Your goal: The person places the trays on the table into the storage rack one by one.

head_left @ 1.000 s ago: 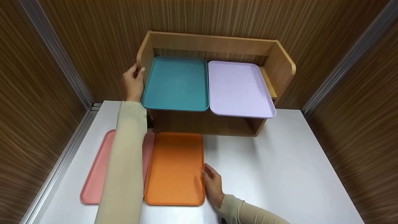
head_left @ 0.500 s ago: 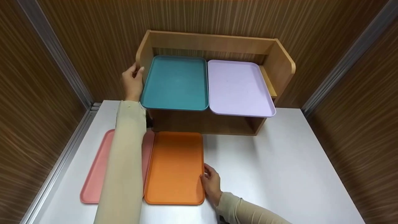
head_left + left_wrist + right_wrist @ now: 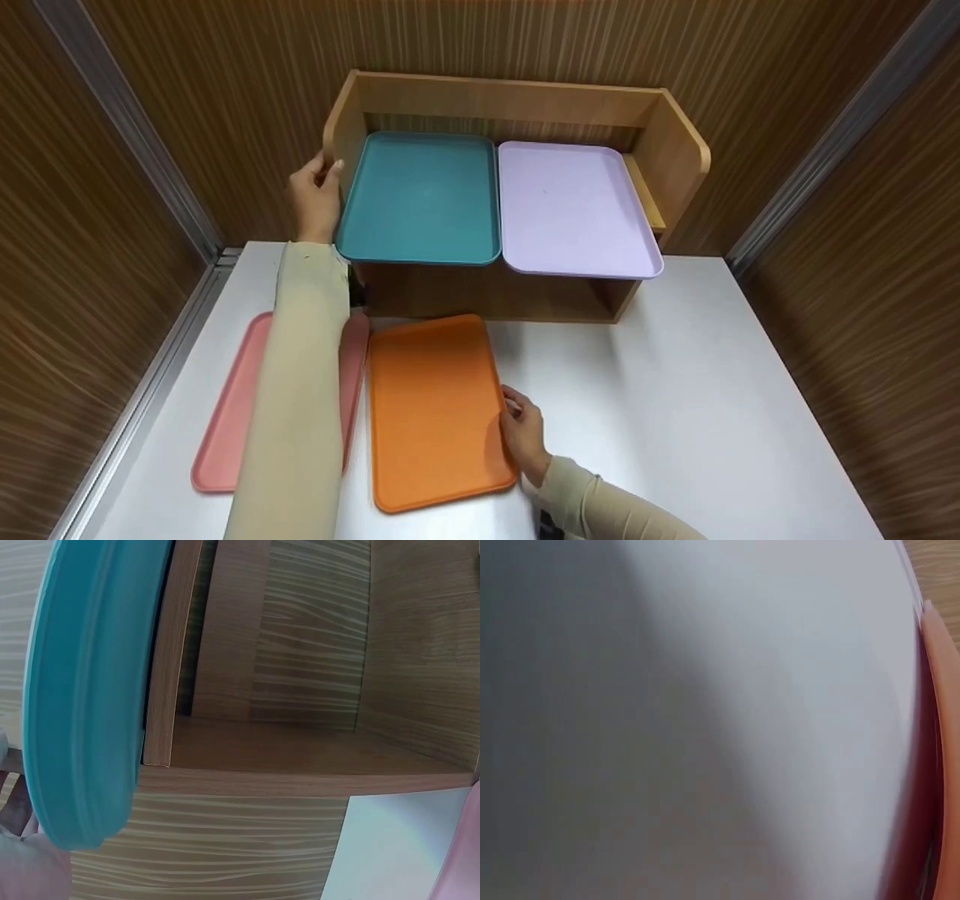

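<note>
My left hand (image 3: 315, 199) grips the front edge of the left side panel (image 3: 346, 124) of a small wooden shelf (image 3: 510, 91). Right beside that hand, a teal tray (image 3: 420, 199) lies on the shelf's top. With thumb and fingers, my right hand (image 3: 525, 431) holds the right edge of an orange tray (image 3: 439, 412), which is turned at an angle in front of the shelf. In the right wrist view only a rim of the orange tray (image 3: 946, 735) shows. The left wrist view has the teal tray's edge (image 3: 97, 690) close up.
A lavender tray (image 3: 574, 210) lies to the right of the teal one, its front overhanging the shelf. Partly under my left forearm, a pink tray (image 3: 229, 420) rests on the white table (image 3: 712, 405). The shelf's lower compartment (image 3: 300, 750) opens frontward. Wood-grain walls (image 3: 885, 247) enclose the table.
The orange tray has turned and shifted right with my right hand, leaving a gap from the pink tray. My left hand keeps its hold on the shelf panel.
</note>
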A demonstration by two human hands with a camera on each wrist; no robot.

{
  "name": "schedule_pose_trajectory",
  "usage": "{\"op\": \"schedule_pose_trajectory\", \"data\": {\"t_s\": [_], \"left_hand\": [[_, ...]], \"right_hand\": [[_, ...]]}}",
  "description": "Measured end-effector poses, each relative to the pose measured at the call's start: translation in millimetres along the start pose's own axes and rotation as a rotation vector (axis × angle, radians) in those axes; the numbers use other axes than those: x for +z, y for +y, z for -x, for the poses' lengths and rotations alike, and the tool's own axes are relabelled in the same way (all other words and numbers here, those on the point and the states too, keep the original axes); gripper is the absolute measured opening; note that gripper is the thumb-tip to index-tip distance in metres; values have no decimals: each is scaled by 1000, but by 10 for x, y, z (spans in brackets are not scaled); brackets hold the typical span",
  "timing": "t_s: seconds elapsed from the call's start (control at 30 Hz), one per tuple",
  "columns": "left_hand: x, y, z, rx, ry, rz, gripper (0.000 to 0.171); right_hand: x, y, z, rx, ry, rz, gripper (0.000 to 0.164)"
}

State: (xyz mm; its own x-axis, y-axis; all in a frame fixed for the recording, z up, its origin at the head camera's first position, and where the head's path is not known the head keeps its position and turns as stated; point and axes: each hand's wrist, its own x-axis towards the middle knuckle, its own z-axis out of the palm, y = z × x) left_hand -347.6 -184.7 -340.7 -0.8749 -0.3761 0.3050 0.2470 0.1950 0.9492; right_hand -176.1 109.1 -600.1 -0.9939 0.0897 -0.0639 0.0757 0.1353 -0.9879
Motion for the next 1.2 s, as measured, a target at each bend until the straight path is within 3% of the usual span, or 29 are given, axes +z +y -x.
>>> {"op": "schedule_pose_trajectory", "data": {"t_s": [0.17, 0.37, 0.63, 0.9, 1.2], "left_hand": [[-1, 7, -3, -3, 1, -8, 38], [-9, 17, 5, -6, -3, -19, 37], [-27, 45, -11, -27, -1, -29, 36], [-9, 82, -19, -50, 8, -26, 35], [-10, 93, -17, -78, 10, 10, 35]], "right_hand": [[-203, -39, -49, 81, -50, -75, 40], [-378, -168, -113, 104, -86, -124, 42], [-535, -174, -205, 172, -102, -310, 48], [-696, -234, -228, 189, -100, -304, 49], [-886, -302, -270, 218, -9, -291, 44]]}}
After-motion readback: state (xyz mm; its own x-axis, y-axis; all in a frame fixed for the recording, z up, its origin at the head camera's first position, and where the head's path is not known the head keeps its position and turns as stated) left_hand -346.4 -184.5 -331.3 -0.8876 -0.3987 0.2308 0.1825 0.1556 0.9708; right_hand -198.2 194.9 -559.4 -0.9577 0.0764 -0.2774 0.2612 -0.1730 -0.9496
